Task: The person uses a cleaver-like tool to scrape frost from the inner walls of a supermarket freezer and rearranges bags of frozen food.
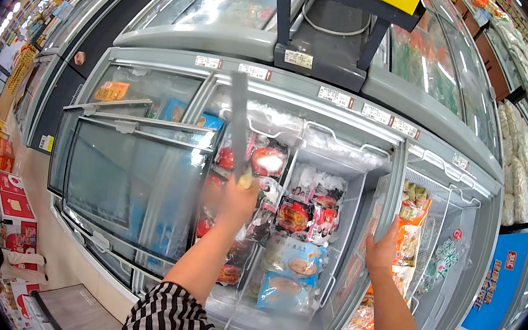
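Note:
My left hand point(241, 202) is closed round the yellowish end of a long, flat grey blade-like tool point(239, 116). Motion blurs the tool, so its exact kind does not show. It points up toward the frosted back wall of an open chest freezer point(339, 144). Below and beside that hand lie red-and-black food packets point(269, 162) in a wire basket. My right hand point(383, 249) grips the grey upright freezer frame point(370, 270) between two compartments. Orange bags of frozen food point(408, 239) lie just right of it.
Sliding glass lids point(131, 175) are stacked over the freezer's left part. Blue packets point(288, 292) lie low in the middle basket, and thick frost point(344, 154) lines the back. More freezers point(208, 33) stand behind, with a dark stand point(332, 41) between them.

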Motion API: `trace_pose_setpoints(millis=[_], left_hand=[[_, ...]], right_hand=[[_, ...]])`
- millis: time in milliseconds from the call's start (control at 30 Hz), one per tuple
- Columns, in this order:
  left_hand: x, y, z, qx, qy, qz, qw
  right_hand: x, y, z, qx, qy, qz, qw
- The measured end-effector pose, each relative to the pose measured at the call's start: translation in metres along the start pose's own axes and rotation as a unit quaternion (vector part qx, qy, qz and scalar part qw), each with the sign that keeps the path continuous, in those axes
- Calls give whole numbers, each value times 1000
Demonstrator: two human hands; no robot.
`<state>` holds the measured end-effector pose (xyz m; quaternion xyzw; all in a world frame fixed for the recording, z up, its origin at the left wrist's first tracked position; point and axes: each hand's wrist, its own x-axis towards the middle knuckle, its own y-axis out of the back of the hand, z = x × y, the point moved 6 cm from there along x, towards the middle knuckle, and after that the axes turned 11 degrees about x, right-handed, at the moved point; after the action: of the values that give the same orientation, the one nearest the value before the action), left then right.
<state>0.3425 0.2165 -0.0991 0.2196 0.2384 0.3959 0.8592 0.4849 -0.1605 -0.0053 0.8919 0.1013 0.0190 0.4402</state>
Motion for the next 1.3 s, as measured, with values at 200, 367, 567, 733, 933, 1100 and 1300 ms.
trace_pose_setpoints(millis=[200,367,567,733,933,1100,1300], left_hand=[[-20,0,51,-19,105,-96,990],[-28,-1,28,-165,-14,14,986],[-5,-21,13,11,77,-81,994],[-10,-19,22,-79,-25,4,997],[-11,-39,23,-167,129,-52,976],[-26,-66,30,-76,116,-162,977],[-29,-64,41,-77,65,-174,980]], right_hand=[[2,3,2,-1,24,15,1000],[0,3,4,2,-10,7,1000],[0,1,2,5,-11,2,1000],[3,2,3,6,-27,-6,1000],[-2,1,6,4,-12,2,1000],[-3,3,8,-6,-24,-1,1000],[1,7,2,6,-51,-5,999]])
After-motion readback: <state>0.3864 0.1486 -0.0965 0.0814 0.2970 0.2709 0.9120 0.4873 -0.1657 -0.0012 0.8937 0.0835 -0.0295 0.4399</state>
